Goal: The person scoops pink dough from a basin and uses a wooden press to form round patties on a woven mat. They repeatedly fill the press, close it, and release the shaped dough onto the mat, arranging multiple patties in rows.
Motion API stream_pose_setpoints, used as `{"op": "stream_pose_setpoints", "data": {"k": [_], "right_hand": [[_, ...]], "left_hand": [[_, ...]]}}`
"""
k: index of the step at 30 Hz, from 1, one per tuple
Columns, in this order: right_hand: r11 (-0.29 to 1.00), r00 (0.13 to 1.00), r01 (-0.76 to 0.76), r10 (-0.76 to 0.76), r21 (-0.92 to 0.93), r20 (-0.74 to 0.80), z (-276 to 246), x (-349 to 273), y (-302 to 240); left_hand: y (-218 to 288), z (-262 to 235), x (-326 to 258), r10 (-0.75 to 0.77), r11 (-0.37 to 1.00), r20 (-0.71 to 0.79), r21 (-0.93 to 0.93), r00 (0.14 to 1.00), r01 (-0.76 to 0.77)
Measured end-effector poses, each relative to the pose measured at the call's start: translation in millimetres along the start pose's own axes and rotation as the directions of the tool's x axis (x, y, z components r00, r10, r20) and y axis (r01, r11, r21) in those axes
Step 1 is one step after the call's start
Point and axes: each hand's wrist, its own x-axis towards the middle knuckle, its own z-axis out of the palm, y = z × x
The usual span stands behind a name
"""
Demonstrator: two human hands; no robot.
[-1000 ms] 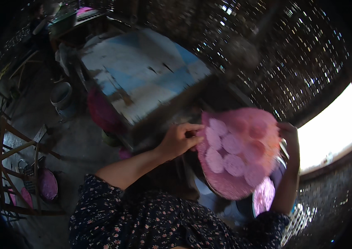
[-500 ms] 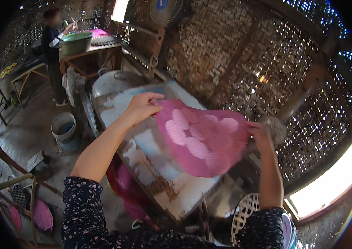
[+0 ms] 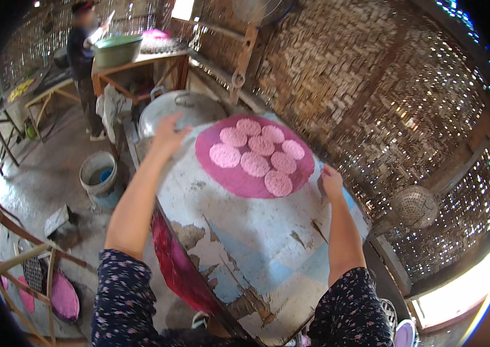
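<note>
On the worn white and light-blue table (image 3: 210, 196) a dark-pink round sheet (image 3: 239, 185) lies flat. It carries several lighter pink, rough-textured discs (image 3: 261, 146), mostly side by side in a cluster. Left of the sheet, my left hand (image 3: 170, 137) is raised over the table, fingers apart and nothing in it, a little blurred. At the sheet's right edge is my right hand (image 3: 332, 183); its fingers look parted beside the rim, and no part of the sheet shows between them.
A large metal lid (image 3: 170, 113) adjoins the table's far left end. A bucket (image 3: 99, 173) stands on the floor at left. Beyond it, a person (image 3: 83, 63) stands by a table with a green tub (image 3: 118, 51). A perforated ladle (image 3: 414, 206) is at the woven wall.
The pink sheet with its discs, held up between both hands before, now lies on the table. Both hands have come away from it, the left further out. The view has shifted.
</note>
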Motion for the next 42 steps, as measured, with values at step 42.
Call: {"op": "stream_pose_setpoints", "data": {"k": [42], "right_hand": [[0.878,0.921,-0.382,0.388,0.288,0.036,-376,-575,-71]], "left_hand": [[2,-19,-337,-0.309,0.486,0.230,0.872,0.923,-0.055]]}}
